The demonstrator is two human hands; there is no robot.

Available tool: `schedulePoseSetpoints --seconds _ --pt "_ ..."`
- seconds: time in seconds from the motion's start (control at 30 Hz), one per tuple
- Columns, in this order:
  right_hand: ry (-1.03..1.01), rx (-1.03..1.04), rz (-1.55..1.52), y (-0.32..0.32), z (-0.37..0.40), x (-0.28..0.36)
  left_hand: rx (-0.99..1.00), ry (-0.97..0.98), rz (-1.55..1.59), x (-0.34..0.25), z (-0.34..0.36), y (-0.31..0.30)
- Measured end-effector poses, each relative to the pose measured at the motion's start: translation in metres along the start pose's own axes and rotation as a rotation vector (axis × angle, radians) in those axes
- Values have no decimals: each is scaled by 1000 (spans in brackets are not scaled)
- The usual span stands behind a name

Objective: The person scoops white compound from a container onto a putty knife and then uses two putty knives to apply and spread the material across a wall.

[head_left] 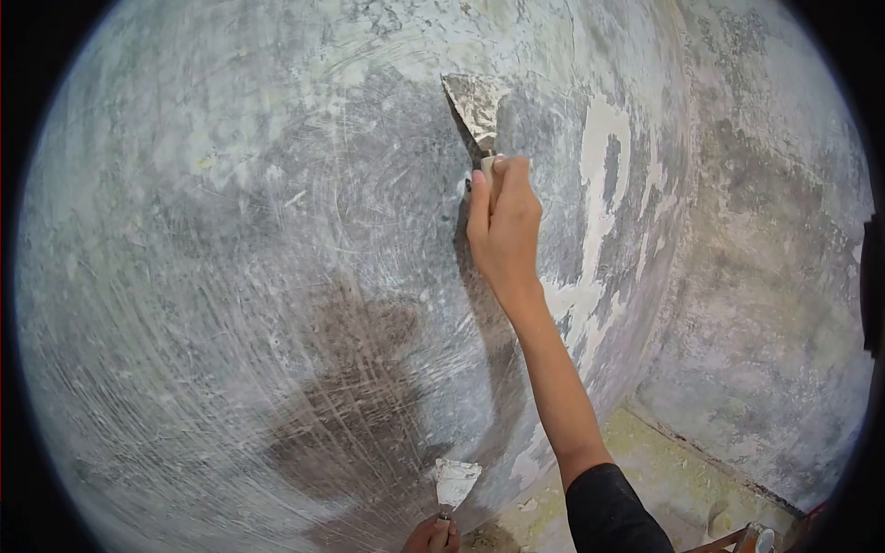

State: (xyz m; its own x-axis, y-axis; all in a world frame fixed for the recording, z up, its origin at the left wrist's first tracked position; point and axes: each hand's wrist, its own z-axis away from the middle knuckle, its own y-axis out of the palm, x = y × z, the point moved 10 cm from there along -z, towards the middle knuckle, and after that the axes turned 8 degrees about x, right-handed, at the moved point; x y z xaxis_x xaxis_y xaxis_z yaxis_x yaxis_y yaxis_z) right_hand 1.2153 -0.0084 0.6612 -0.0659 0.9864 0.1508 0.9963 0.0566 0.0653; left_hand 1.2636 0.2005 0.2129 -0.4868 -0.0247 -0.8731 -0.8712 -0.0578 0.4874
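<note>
Putty knife (pixel 474 106), one of two, was gripped in the right hand (pixel 507 221) up at the wall (pixel 277 212), left of its corner edge, second putty knife (pixel 456 479) was clasped lower in the left hand (pixel 428 536), toward the wall's bottom edge, white paste (pixel 478 90) on both blades.

No text, numbers or signs are legible. Upper scraper (pixel 477 104), lower scraper (pixel 456 480), wall (pixel 230 240): no label or brand is readable.

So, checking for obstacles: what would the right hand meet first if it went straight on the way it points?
Probably the wall: the right hand aims its scraper up along it, nothing else showing ahead. Whether scraper and wall already touch is unclear.
</note>
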Motion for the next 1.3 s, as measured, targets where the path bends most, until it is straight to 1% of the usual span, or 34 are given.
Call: schedulePoseSetpoints --seconds 0.07,0.13,0.17,0.23,0.27,0.3,0.33,0.43,0.53,0.57,0.67,0.77,0.83,0.87,0.93,0.97,1.07,1.17,1.23,1.27,1.3 --pt "-9 26 28 7 5 -3 -31 11 -5 -4 1 4" --pt "-62 -16 16 0 17 -1 -34 35 -10 -8 3 10" --pt "-90 -37 3 -5 21 1 -57 17 24 -1 3 8" --pt "10 -23 -55 -9 18 -6 -112 -22 81 14 3 -1" --pt "61 -19 -84 -11 15 -9 -82 9 71 14 0 1" --pt "-43 -74 -70 -13 7 -2 -50 37 60 14 -4 4" --pt "-42 -62 -67 -8 1 -4 -18 61 51 14 -7 7" --pt "-61 -20 -34 4 -4 -4 -2 72 46 19 -17 13" --pt "-103 -27 -58 -2 19 -3 -127 70 81 24 -21 12" --pt "-112 -38 -75 -9 23 -1 -102 78 90 21 -23 16" --pt "-22 -15 -102 -16 16 -6 -43 112 89 10 -27 24" --pt "-95 -34 -67 -9 -2 -11 -13 155 66 5 -32 25" --pt "-96 45 -82 -4 8 -10 -4 164 89 2 -34 31" --pt "-98 85 -91 -1 13 -9 -42 148 90 5 -35 27" --pt "-66 56 -140 -10 24 -8 -119 120 94 13 -37 21" --pt "-44 40 -164 -14 26 -9 -96 104 110 16 -39 23" --pt "-105 -16 -97 -21 11 -8 -50 67 124 20 -42 21" --pt "-47 41 -67 -13 -2 -23 -36 77 101 18 -46 23" --pt "-75 41 -54 -16 8 -22 -25 88 97 12 -46 27" --pt "-91 41 -50 -17 12 -19 -43 60 123 12 -45 28" --pt "-64 29 -71 -20 13 -21 -61 36 148 11 -43 30"
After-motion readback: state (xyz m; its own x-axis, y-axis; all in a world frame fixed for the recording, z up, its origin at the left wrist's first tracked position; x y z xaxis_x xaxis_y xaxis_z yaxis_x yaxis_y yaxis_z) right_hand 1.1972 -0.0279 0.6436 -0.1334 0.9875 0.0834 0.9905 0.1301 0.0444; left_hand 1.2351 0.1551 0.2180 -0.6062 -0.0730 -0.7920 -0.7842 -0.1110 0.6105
